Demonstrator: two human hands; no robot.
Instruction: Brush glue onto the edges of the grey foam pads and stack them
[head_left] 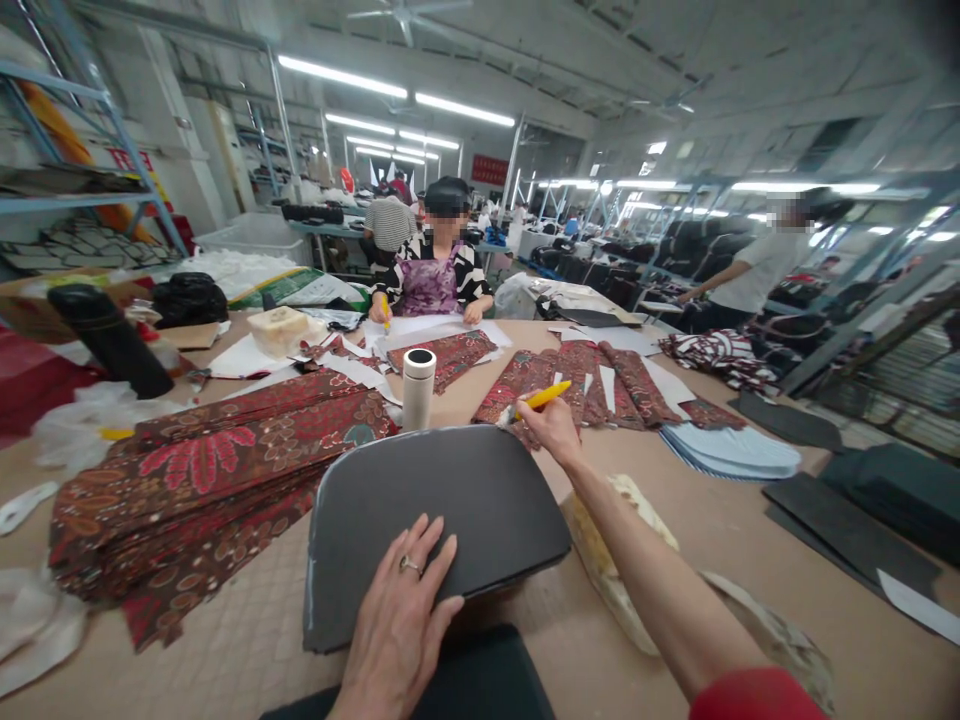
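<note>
A dark grey panel (442,500) with a rounded far edge lies in front of me, and a whitish line of glue or paste runs along its left and far edges. My left hand (405,610), with a ring on one finger, rests flat on its near part, fingers spread. A yellow-handled brush (541,396) is held in my right hand (553,428), its tip at the panel's far right edge. Below the panel is another dark piece (487,680).
Patterned red-brown fabric (225,460) is stacked at left, with more (592,385) beyond the panel. A white bottle (418,390) stands just behind it. Pale blue pieces (731,452) lie right. A person (435,270) sits across the table; another stands at right.
</note>
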